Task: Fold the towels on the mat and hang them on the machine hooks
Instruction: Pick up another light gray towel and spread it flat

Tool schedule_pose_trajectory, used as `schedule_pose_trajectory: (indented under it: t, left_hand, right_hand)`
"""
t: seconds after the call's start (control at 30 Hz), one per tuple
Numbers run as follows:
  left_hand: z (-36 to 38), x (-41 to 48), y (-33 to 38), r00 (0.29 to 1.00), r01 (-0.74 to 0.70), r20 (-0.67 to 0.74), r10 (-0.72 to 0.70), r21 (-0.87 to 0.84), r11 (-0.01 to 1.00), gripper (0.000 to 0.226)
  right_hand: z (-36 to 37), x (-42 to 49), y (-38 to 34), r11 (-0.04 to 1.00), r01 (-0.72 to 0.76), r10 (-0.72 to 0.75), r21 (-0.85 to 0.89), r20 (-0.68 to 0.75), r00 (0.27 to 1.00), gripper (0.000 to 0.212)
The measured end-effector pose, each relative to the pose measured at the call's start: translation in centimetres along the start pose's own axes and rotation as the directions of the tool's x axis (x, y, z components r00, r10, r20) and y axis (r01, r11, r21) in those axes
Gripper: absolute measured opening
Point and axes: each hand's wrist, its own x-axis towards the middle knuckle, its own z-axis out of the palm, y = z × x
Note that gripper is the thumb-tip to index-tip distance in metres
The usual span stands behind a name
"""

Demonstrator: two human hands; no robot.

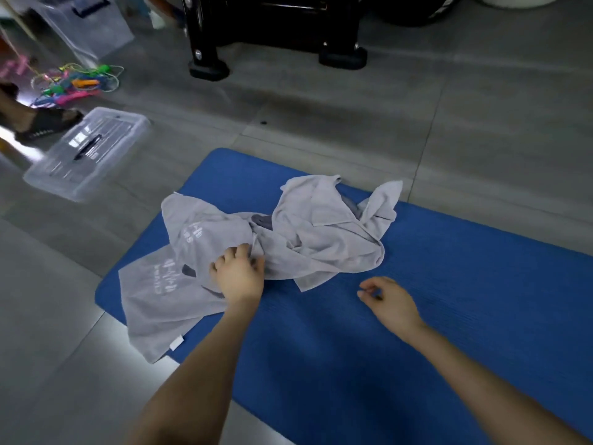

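Several light grey towels [308,232] lie crumpled in a heap on a blue mat [449,284] on the floor. One of them, with white print [160,300], spreads over the mat's near left edge. My left hand [239,271] sits on the heap's front, its fingers curled into the cloth and gripping a fold. My right hand [388,298] hovers just above the bare mat to the right of the heap, fingers loosely curled, holding nothing. The black machine base [276,30] stands on the floor behind the mat; its hooks are out of view.
A clear plastic box lid [86,152] lies on the grey tile floor to the left. A person's foot in a black sandal [41,123] is beside it. Coloured skipping ropes [77,83] and a clear bin [80,24] lie farther back left.
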Motion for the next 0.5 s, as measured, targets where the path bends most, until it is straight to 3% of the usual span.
schedule_pose_trajectory:
  t: [0.17,0.3,0.4,0.5]
  left_hand:
    - [2.3,1.6,-1.1,0.989,-0.082,-0.122,0.080,-0.008,0.997,0.017]
    - [-1.9,1.4,-0.4,0.928,-0.329,-0.234,0.288,-0.154,0.932,0.009]
    - [-7.2,0.8,0.7,0.874,-0.479,-0.222,0.432,-0.246,0.842,0.007]
    - [-12.5,0.5,2.4,0.785,-0.617,-0.119,0.608,-0.241,0.749,0.005]
  right_hand:
    - [1.4,1.6,1.9,0.995,0.081,-0.080,-0.058,0.020,0.997,0.018]
    - [0.3,0.2,1.3,0.990,0.122,-0.121,-0.065,0.017,0.992,0.018]
    - [-1.1,-1.6,-0.7,0.982,0.187,-0.187,0.023,-0.015,0.982,0.012]
    - [-2.5,-3.6,-2.6,0.953,0.282,-0.275,0.112,-0.070,0.959,0.015]
